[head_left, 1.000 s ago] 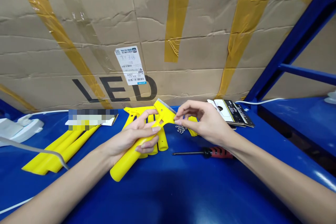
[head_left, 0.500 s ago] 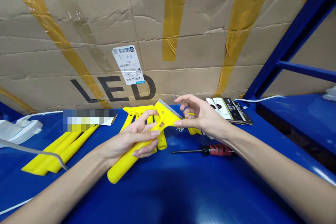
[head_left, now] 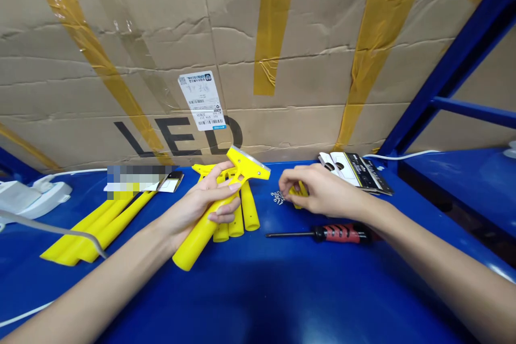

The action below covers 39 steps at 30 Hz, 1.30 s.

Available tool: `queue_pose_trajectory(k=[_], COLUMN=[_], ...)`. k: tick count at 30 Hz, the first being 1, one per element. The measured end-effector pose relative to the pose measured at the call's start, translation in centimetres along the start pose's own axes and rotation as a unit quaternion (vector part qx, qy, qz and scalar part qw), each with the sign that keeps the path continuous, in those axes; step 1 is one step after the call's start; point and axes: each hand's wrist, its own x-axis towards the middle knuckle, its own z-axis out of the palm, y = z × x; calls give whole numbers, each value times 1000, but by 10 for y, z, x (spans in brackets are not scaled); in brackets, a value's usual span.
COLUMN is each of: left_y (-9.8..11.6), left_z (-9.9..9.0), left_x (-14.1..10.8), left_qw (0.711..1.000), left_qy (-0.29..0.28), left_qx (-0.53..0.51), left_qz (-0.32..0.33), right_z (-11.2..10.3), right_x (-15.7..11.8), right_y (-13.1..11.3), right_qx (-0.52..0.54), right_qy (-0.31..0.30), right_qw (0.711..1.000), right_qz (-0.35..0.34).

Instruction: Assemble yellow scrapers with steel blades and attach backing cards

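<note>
My left hand point(head_left: 201, 201) is wrapped round the handle of a yellow scraper point(head_left: 193, 244), whose wide head with a metal strip along its edge points up and to the right. Beside a small pile of screws point(head_left: 277, 198), my right hand point(head_left: 318, 188) has its fingertips pinched together; what they hold, if anything, is hidden. Small yellow pieces point(head_left: 299, 199) show partly behind that hand. Several more yellow scraper handles point(head_left: 250, 209) lie on the blue surface behind my left hand. Below the right hand rests a screwdriver point(head_left: 338, 233) with a red and black grip.
At the left lie yellow scrapers point(head_left: 91, 228) with printed cards, near a white power strip point(head_left: 52, 199) and its cable. Black and white cards point(head_left: 355, 172) are at the back right. A large cardboard box point(head_left: 314, 80) stands behind, beside a blue metal frame point(head_left: 447, 64).
My right hand has left the scraper head and moved down to the screws, its fingers closing. The scraper in my left hand has tilted, its head moving slightly left and up.
</note>
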Motion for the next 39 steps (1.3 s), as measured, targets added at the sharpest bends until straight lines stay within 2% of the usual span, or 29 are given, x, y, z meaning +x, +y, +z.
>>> queue_pose_trajectory(k=[2, 4, 11, 15, 21, 23, 26, 30, 32, 35, 39], left_y=[-1, -3, -3, -4, -3, -3, -6, -12, -14, -16, -17], left_z=[-1, -1, 1, 2, 4, 4, 5, 11, 14, 15, 14], left_x=[1, 2, 1, 1, 0, 0, -1, -4, -6, -6, -6], left_qw=[1000, 1000, 1000, 1000, 1000, 1000, 999, 998, 997, 995, 995], left_qy=[7, 6, -6, 4, 6, 7, -11, -51, -65, -83, -88], left_qx=[0, 3, 7, 1, 12, 17, 30, 33, 31, 37, 44], left_qz=[0, -4, 3, 8, 1, 2, -5, -29, -34, -32, -33], right_z=[0, 1, 6, 7, 4, 1, 0, 4, 6, 8, 7], right_x=[-2, -2, -2, -1, -3, -3, -2, 3, 4, 4, 1], right_y=[0, -1, -6, -7, -2, -3, -11, -30, -39, -47, -50], right_qx=[-64, -96, -105, -118, -17, 24, 94, 141, 127, 59, 3], right_qy=[-38, -46, -46, -67, -115, -114, -49, 145, 198, 221, 201], right_qw=[997, 994, 992, 990, 993, 993, 993, 978, 970, 970, 975], right_qz=[-22, -26, -58, -47, -28, -30, -41, -53, -64, -83, -96])
